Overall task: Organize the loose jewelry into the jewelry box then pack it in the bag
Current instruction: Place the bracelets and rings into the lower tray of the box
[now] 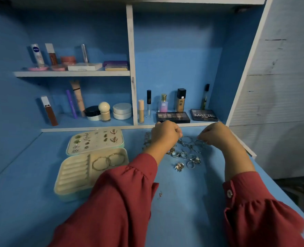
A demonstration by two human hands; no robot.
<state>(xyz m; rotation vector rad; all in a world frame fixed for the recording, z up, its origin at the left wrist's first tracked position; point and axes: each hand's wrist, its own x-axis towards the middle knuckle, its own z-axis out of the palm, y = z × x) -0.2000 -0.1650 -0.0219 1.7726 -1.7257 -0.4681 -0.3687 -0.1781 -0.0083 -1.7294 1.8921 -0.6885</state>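
Fingers of both the left hand [165, 134] and right hand [217, 134] are being curled onto chain bracelets [190, 142] near the desk's [31, 202] right edge, one open jewelry box [92, 157] lying well left.

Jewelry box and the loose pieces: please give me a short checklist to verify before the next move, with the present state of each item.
1. Jewelry box open, lid laid back: ok.
2. Ring rolls in the tray free: ok.
3. Both hands on the chain bracelet, left hand, right hand: ok.
4. Bracelet free of the other pieces: cannot tell.
5. Loose rings all boxed: not ok.
6. Bag in view: not ok.
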